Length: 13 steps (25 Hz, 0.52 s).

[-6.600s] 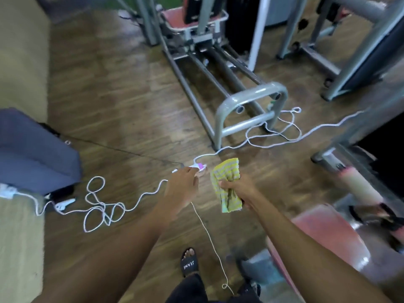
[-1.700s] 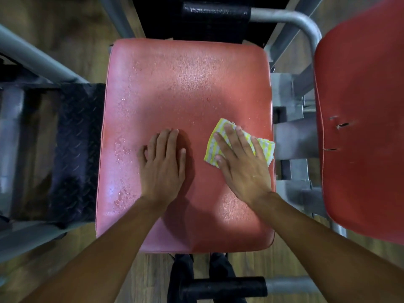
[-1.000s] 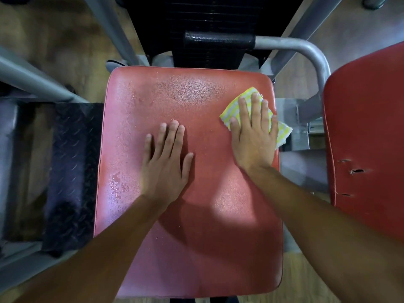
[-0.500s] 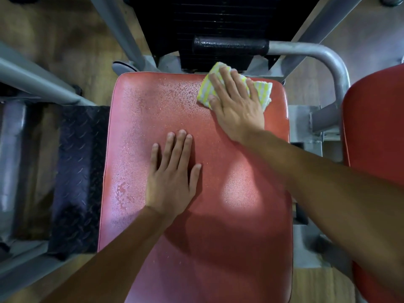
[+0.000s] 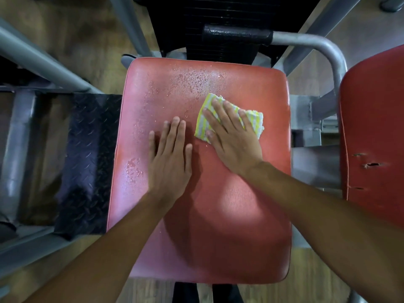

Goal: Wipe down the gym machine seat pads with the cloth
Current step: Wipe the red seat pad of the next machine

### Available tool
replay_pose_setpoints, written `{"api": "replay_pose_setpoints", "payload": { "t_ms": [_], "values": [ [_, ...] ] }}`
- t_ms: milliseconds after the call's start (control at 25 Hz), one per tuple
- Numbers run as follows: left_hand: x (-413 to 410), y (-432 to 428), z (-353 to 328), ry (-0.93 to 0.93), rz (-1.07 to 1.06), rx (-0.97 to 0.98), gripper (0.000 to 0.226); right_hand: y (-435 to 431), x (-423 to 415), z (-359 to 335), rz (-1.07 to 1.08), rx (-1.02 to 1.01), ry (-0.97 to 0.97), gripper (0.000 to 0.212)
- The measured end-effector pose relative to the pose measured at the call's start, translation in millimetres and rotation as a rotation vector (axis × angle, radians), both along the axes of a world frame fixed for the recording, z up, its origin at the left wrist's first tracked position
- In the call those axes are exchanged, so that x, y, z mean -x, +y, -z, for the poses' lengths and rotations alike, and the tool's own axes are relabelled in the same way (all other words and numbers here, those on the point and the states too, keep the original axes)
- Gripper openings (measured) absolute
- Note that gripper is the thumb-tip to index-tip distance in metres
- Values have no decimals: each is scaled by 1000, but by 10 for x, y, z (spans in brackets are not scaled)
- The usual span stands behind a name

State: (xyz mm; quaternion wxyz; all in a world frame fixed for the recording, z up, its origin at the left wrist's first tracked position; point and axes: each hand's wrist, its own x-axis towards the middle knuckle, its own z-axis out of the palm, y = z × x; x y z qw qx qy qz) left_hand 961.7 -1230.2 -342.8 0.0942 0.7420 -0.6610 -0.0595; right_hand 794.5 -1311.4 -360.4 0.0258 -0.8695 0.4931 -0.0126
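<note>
A red padded seat (image 5: 218, 226) fills the middle of the head view, with water droplets on its far and left parts. A yellow-and-white striped cloth (image 5: 204, 123) lies folded on the pad right of centre. My right hand (image 5: 231, 138) presses flat on the cloth with straight fingers. My left hand (image 5: 169, 158) rests flat on the bare pad just left of the cloth, fingers straight, holding nothing.
A second red pad (image 5: 373, 132) with small tears stands at the right edge. A grey curved metal tube (image 5: 325, 49) runs behind the seat, with a black foam grip (image 5: 236, 36). A black tread plate (image 5: 87, 162) and grey frame bars lie to the left over wooden floor.
My right hand has drawn the cloth back from the seat's far edge toward the middle. The left hand stays flat in about the same place on the pad.
</note>
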Motion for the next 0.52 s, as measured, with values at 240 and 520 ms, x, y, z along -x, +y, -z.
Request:
{"api": "replay_pose_setpoints", "payload": {
  "t_ms": [240, 520],
  "values": [
    [-241, 588, 4, -66, 73, -90, 54, 429, -12, -36, 17, -97, 23, 55],
    [-260, 623, 76, -71, 82, -75, 55, 1062, 42, -127, -12, -162, -22, 53]
  ]
}}
